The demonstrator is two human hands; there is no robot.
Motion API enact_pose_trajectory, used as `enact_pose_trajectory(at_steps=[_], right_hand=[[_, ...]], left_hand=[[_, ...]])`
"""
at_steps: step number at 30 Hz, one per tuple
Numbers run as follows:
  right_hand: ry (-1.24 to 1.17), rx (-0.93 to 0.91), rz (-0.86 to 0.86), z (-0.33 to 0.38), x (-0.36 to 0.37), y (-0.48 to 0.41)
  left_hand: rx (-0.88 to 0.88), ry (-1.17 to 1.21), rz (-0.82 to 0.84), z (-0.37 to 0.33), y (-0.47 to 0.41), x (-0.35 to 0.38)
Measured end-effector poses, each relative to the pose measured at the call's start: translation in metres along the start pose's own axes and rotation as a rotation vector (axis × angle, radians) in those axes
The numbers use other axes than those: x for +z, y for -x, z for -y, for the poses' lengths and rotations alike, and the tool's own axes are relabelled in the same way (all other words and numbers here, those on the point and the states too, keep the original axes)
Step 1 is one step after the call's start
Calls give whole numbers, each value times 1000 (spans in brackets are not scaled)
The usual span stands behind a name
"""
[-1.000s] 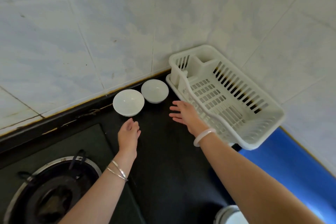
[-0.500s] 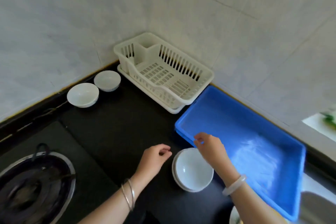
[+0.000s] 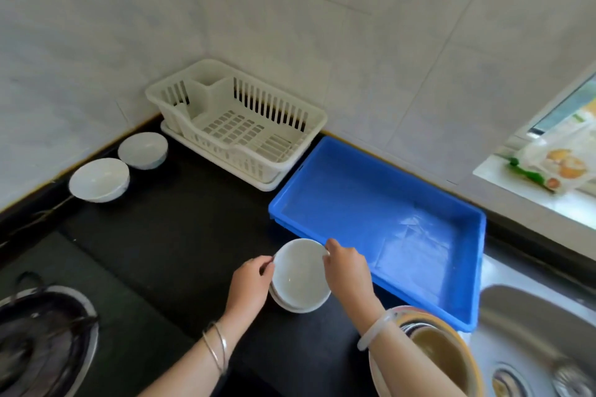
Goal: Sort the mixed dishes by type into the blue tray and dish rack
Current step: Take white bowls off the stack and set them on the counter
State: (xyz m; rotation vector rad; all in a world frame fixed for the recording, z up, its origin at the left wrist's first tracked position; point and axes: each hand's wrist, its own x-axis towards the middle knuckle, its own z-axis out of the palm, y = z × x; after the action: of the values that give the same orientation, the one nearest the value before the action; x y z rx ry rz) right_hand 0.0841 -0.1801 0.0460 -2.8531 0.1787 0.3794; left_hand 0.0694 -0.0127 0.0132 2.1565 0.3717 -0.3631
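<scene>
A stack of white bowls [image 3: 300,280] sits on the black counter just left of the blue tray [image 3: 338,171]. My left hand [image 3: 250,284] grips the top bowl's left rim and my right hand [image 3: 346,269] grips its right rim. The top bowl looks slightly tilted above the ones beneath it. Two more white bowls [image 3: 99,179] [image 3: 143,149] stand by the wall at the far left. The cream dish rack [image 3: 238,126] sits in the corner with nothing in it. The blue tray holds nothing.
A gas burner [image 3: 45,338] is at the lower left. A steel sink [image 3: 541,342] lies at the lower right, with a yellow-rimmed dish stack [image 3: 432,351] under my right forearm. A food packet [image 3: 554,161] lies on the window ledge.
The view swung from the far bowls to the near counter. Both hands drew back from the two far bowls and closed on the rim of the top bowl of the near stack.
</scene>
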Motion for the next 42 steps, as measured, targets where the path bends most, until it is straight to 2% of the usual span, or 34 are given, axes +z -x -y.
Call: enact_pose_trajectory(at_steps=[3,9,15,22,30,37,42], right_hand=[[-14,7,-34,-6,-8,3],[-208,75,-137,-29,-32,8],[-325,153,-92,-39,-40,13],[-514,137,-75,-29,-60,13],[-681,18,-17,31,-77,-23],[-832,0,135,114,-38,-75],[-959,64,284,170,-4,-119]], left_hand=[[-43,81,8,1,1,-2],[-31,-69,-37,-6,2,5],[-65,-98,-109,-21,1,6],[-56,51,-80,-26,-5,-20],[-136,318,-238,-3,-26,-93],[-274,534,-436,53,-46,-150],[-389,673,-574,87,-71,-179]])
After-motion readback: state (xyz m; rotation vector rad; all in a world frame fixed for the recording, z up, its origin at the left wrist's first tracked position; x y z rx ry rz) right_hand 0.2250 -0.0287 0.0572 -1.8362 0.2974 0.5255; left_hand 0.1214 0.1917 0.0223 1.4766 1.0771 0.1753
